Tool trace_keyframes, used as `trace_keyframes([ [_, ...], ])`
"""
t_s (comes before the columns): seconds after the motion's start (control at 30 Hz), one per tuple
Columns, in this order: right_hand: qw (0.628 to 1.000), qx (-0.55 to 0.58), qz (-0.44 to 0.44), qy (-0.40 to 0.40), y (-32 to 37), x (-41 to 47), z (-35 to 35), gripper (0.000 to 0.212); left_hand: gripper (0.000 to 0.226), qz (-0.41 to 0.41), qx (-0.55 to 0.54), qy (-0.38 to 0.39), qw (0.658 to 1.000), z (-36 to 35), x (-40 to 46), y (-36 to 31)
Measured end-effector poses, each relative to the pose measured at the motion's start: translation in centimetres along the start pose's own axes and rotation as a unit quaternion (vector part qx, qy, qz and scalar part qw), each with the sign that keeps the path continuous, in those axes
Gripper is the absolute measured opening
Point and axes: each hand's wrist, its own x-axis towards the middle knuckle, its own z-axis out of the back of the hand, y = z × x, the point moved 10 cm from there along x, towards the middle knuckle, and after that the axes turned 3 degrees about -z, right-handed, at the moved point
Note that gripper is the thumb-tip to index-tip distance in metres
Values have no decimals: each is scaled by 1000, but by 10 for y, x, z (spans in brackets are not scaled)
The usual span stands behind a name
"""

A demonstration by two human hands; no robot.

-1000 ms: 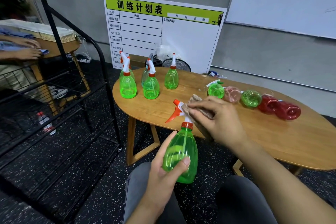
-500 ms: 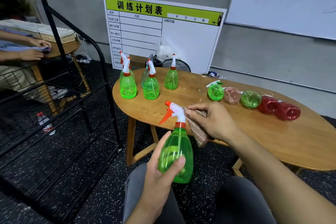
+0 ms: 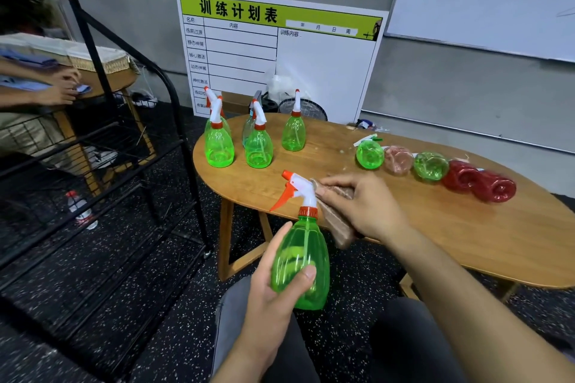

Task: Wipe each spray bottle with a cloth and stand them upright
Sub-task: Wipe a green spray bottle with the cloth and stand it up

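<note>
The translucent green plastic spray bottle with a white-and-orange trigger head (image 3: 301, 258) stands nearly upright in the air over the person's lap, just off the near edge of the oval wooden table (image 3: 466, 242). Its long axis runs bottom to top, tilted a little away, and the nozzle points left. The left hand (image 3: 273, 289) grips the belly from the left, thumb curled across the front. The right hand (image 3: 364, 205) is the nearer one to the head: its fingers (image 3: 334, 185) pinch a folded brown cloth (image 3: 336, 214), which touches the right side of the head and neck and hangs beside the shoulder. The unwiped length of the bottle lies below and to the left of those fingers, so the coming stroke probably runs down along the axis. Five bottles stand upright at the table's far left (image 3: 258, 149); five more lie on their sides in a row at the right (image 3: 460, 176).
</note>
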Motion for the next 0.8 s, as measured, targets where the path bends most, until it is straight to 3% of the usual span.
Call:
trace_keyframes([
  [0.07,996,-87,-20,28,-10,0,4,31,72,0,0,-2,1000,2,1,0],
  [0.2,986,-30,79,-147,17,-8,39,40,73,-6,17,11,1000,-2,2,0],
  [0.27,975,1,130,-182,35,-14,37,40,74,-8,34,20,999,-7,1,2],
  [0.4,974,-71,160,-146,48,-13,10,33,74,-15,51,23,998,-9,-1,3],
  [0.5,975,-28,176,-131,50,-14,6,32,74,-15,45,25,999,-9,-2,1],
  [0.6,977,-12,137,-162,42,-12,15,39,74,-16,36,29,999,-10,-2,0],
  [0.67,983,-14,129,-133,40,-11,9,38,75,-13,27,27,999,-11,-2,2],
  [0.8,961,222,119,-114,33,-25,14,30,78,-23,10,-1,1000,-5,0,-1],
])
